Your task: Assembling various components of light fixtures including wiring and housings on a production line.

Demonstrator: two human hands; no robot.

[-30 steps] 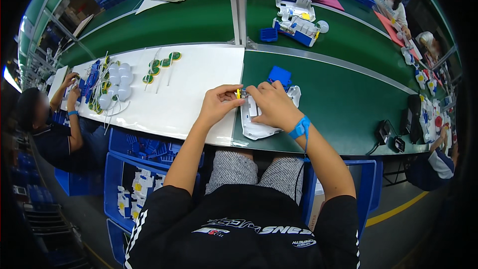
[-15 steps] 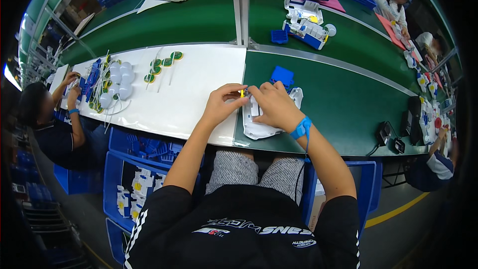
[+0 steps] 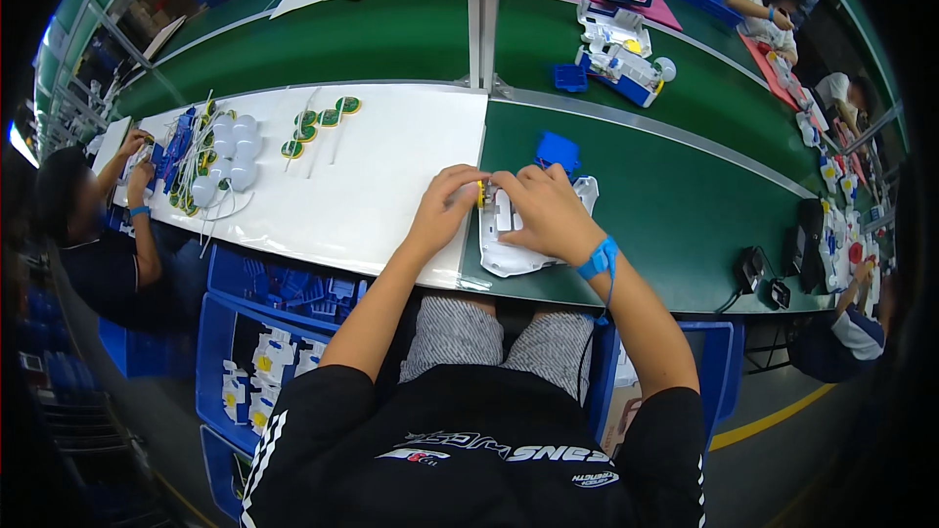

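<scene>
— Where does the work stand?
— The white plastic housing [image 3: 528,240] lies on the green desk [image 3: 685,205], its fitting unfinished by the look of it.
— And the hands?
— The left hand [image 3: 445,210] and right hand [image 3: 548,210] together pinch a small yellow part [image 3: 480,194] at the housing's edge.

Looks like a factory assembly line: one long green surface [image 3: 685,196] with several seated workers along it, blue parts bins [image 3: 264,352] underneath, and batches of small white plastic parts [image 3: 230,152] laid out.

no packages, labels, signs, screens visible
</scene>
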